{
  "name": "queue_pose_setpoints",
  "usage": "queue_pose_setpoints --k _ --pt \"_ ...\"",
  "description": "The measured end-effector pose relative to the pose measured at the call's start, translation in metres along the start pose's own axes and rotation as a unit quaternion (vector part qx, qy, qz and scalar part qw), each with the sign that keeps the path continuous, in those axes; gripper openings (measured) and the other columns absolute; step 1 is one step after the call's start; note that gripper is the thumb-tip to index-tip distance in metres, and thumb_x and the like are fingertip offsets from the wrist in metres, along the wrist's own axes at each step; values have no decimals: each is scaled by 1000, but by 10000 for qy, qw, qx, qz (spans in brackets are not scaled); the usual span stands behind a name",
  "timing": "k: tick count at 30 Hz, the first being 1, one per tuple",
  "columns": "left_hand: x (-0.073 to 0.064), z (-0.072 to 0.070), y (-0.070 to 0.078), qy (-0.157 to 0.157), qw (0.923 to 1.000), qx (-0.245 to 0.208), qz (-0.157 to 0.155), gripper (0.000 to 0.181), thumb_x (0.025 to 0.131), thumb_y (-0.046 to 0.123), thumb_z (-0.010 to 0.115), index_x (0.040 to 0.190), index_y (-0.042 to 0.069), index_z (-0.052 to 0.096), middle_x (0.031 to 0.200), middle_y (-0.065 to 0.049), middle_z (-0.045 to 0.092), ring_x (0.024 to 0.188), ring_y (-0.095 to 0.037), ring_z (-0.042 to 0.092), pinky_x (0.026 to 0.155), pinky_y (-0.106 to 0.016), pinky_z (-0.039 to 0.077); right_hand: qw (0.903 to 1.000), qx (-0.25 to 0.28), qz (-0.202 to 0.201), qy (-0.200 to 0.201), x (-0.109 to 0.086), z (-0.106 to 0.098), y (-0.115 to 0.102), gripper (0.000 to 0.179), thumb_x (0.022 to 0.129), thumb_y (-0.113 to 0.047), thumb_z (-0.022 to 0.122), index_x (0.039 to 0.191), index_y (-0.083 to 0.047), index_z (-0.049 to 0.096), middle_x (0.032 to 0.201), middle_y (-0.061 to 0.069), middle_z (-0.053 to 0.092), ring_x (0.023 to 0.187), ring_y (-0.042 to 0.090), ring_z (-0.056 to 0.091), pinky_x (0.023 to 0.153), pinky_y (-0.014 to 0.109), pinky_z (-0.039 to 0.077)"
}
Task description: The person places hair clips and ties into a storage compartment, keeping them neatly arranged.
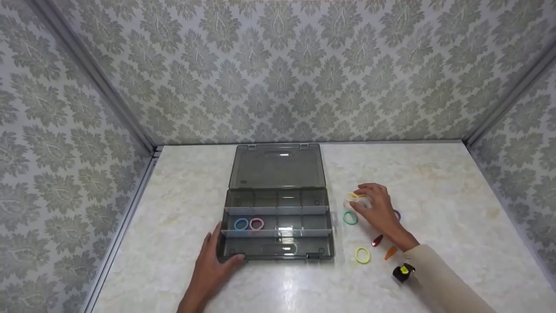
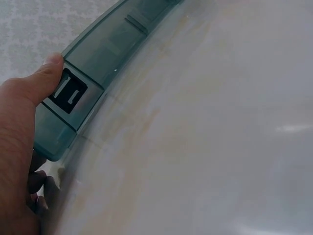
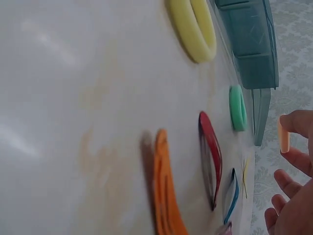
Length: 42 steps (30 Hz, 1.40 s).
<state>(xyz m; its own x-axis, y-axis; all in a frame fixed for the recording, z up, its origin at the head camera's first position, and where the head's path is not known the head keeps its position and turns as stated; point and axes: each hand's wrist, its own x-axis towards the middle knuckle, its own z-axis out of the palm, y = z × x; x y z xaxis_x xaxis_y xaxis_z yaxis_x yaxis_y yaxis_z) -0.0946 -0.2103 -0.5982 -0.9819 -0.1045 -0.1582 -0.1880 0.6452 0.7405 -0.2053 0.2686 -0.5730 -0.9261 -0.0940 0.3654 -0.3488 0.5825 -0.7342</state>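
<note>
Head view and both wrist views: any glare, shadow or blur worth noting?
Head: bright glare in the box, on its lid and on the table in front. Left wrist: dim and soft, pale glare toward the right edge, shadow by the box's near corner. Right wrist: glare streaks on the table at left, shadow beside the orange clip, slight overall softness.

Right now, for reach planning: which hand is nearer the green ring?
Right hand, close to the green ring; left hand is across the box, gripping its left corner.

case (image 1: 265, 198): 1 | hands (image 1: 211, 264): 2 | hair ties (image 3: 188, 34): at least 5 | clips (image 3: 166, 191): at least 3
</note>
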Motion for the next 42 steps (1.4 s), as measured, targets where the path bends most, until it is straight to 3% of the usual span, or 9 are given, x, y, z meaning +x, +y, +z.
queue_pose_setpoints --k 12,27,35,42 --pt "-3 1 -7 170 9987 -136 451 115 90 67 84 178 27 21 180 -21 27 166 -53 15 127 -76 24 9997 214 -57 -123 7 19 -19 25 95 -9 89 117 -2 80 140 18 67 137 36 50 111 51 43" --pt "-4 -1 -4 28 9995 -119 308 116 90 71 82 178 27 20 181 -17 25 167 -53 12 129 -75 20 9958 149 -841 -321 13 47 -54 22 91 -9 93 109 -5 81 133 18 69 133 42 53 111 64 45" --pt "-3 0 -3 115 9990 -12 430 115 91 68 82 178 23 22 180 -19 28 165 -56 16 128 -76 21 9874 5 -1344 -835 9 60 -69 24 93 -15 92 112 -6 80 135 19 66 136 43 50 114 69 38" --pt "-2 1 -6 125 9991 -17 412 116 90 67 83 178 23 22 180 -19 27 165 -55 16 128 -75 21 9818 -34 -1555 -1092 8 70 -79 25 94 -16 91 112 -4 79 138 17 65 137 41 49 114 70 36"
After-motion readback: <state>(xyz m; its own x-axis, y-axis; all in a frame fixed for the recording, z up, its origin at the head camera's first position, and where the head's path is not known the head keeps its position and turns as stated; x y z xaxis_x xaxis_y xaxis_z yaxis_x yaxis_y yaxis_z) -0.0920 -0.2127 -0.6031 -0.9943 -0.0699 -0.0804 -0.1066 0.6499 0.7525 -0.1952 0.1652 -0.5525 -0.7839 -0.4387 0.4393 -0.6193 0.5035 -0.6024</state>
